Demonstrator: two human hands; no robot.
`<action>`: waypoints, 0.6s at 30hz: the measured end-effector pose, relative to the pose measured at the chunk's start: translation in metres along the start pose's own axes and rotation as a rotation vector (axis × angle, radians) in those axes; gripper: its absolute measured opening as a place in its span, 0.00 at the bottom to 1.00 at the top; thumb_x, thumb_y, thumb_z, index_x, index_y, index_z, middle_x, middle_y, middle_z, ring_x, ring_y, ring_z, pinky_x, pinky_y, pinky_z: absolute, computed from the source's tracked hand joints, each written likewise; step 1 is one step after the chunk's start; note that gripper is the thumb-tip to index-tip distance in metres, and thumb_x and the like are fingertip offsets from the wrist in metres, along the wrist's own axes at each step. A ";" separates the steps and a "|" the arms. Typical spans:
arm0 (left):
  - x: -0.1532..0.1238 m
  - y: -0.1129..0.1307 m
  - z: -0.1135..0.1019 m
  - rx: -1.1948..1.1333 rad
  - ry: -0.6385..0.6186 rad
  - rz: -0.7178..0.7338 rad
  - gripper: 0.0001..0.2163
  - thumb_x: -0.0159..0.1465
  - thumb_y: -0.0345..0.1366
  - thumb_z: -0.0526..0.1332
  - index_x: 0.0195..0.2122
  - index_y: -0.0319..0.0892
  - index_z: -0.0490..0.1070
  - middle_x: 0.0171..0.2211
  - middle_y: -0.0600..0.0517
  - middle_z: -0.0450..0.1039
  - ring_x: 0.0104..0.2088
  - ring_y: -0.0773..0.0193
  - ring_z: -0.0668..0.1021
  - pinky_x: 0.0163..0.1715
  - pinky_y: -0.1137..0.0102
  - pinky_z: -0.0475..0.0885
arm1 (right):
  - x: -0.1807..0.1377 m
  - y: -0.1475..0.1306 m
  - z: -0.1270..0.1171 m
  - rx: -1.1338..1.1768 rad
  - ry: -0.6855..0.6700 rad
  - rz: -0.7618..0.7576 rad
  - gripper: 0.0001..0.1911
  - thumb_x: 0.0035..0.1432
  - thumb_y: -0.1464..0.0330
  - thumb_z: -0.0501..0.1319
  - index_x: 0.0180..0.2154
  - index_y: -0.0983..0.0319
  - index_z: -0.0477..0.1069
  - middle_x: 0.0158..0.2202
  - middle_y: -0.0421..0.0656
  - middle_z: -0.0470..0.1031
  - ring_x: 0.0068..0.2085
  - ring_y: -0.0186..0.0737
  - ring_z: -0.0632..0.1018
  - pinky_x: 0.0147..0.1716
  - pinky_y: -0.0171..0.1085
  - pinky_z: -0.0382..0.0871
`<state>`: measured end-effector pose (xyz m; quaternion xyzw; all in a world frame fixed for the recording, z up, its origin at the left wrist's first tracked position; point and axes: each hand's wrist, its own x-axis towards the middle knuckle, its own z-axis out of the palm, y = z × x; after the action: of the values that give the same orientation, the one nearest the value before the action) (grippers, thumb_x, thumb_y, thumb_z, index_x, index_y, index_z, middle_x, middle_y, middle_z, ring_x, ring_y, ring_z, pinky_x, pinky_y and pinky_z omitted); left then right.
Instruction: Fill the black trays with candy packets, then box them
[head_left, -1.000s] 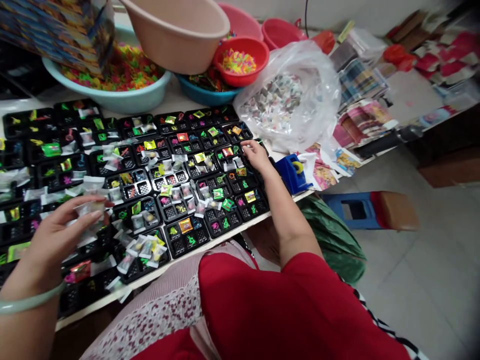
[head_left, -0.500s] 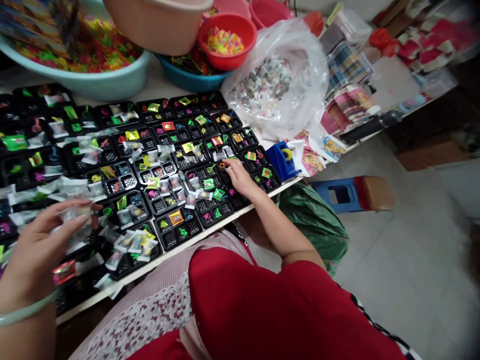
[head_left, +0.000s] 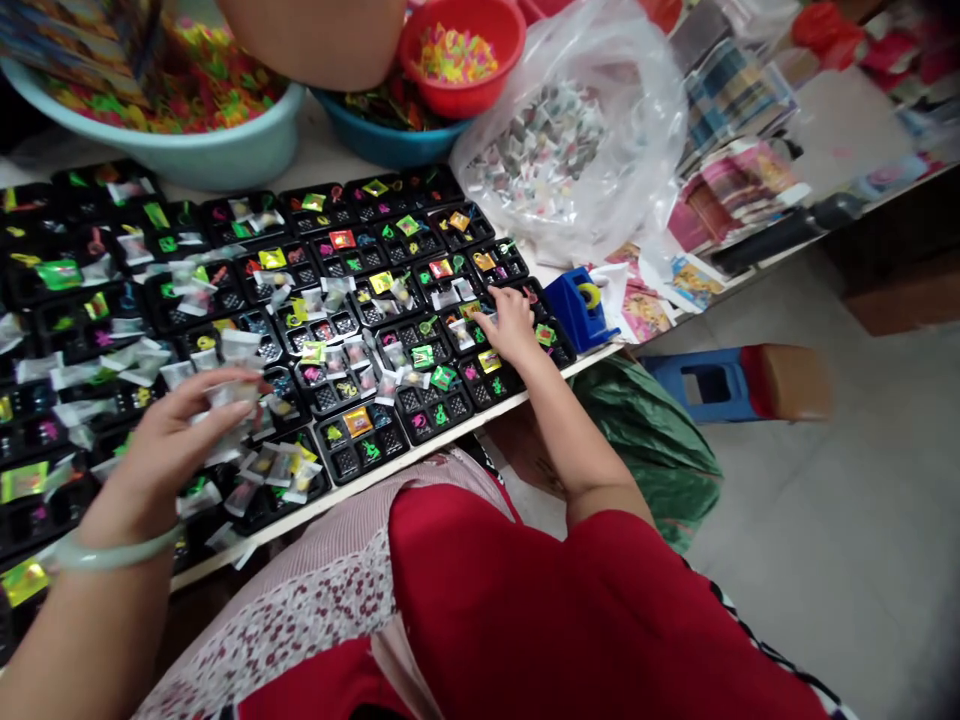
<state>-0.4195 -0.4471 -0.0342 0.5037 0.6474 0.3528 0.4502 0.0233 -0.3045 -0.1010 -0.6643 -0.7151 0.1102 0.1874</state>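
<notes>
My left hand (head_left: 169, 440), with a pale bangle at its wrist, is closed around several small clear-wrapped sweets (head_left: 232, 395). It hangs over the front left trays, where more wrapped sweets (head_left: 274, 468) lie in a loose heap. My right hand (head_left: 514, 325) reaches down to a black compartment tray (head_left: 525, 350) near the table's right end. Its thumb and fingers are apart, and I see nothing between them; the fingertips are partly hidden. Rows of black trays hold bright plastic trinkets and foil packets, such as an orange packet (head_left: 358, 421).
At the back stand a pale blue basin (head_left: 225, 160) of colourful trinkets, a red bowl (head_left: 465, 95) and a clear bag (head_left: 622, 190) of wrapped sweets. A blue tape dispenser (head_left: 577, 310) sits by the right edge. A blue stool (head_left: 697, 385) and green sack (head_left: 637, 440) are below.
My left hand has moved right and slightly up with the wrapped sweets. The right hand stays over the right-end trays; a wrapped sweet and a yellow packet now show in trays beside it.
</notes>
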 end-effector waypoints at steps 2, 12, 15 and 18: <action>0.001 0.006 0.009 0.051 -0.137 0.063 0.17 0.61 0.47 0.69 0.47 0.44 0.77 0.48 0.49 0.81 0.37 0.62 0.81 0.40 0.69 0.78 | -0.009 -0.016 -0.003 0.033 -0.029 -0.079 0.24 0.67 0.57 0.61 0.60 0.60 0.71 0.61 0.56 0.70 0.62 0.62 0.69 0.59 0.60 0.64; 0.009 0.029 0.053 0.208 -0.416 0.221 0.17 0.64 0.49 0.63 0.48 0.44 0.77 0.47 0.48 0.80 0.45 0.59 0.81 0.50 0.65 0.77 | -0.064 -0.097 0.027 0.049 -0.375 -0.477 0.11 0.64 0.64 0.69 0.47 0.58 0.78 0.49 0.51 0.78 0.51 0.55 0.72 0.49 0.48 0.63; 0.006 0.024 0.051 0.229 -0.373 0.190 0.20 0.65 0.53 0.63 0.49 0.45 0.77 0.48 0.48 0.81 0.47 0.57 0.81 0.51 0.65 0.77 | -0.066 -0.093 0.027 0.111 -0.364 -0.428 0.06 0.64 0.67 0.68 0.43 0.59 0.77 0.45 0.50 0.79 0.49 0.53 0.74 0.48 0.46 0.63; 0.002 0.018 0.050 0.229 -0.376 0.157 0.22 0.65 0.56 0.63 0.49 0.45 0.77 0.48 0.47 0.81 0.46 0.57 0.81 0.49 0.66 0.77 | -0.071 -0.078 0.010 0.267 -0.364 -0.333 0.10 0.63 0.67 0.66 0.47 0.59 0.75 0.41 0.46 0.80 0.43 0.48 0.76 0.45 0.44 0.66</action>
<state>-0.3672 -0.4411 -0.0354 0.6572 0.5467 0.2110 0.4740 -0.0483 -0.3812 -0.0867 -0.4764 -0.8154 0.2889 0.1572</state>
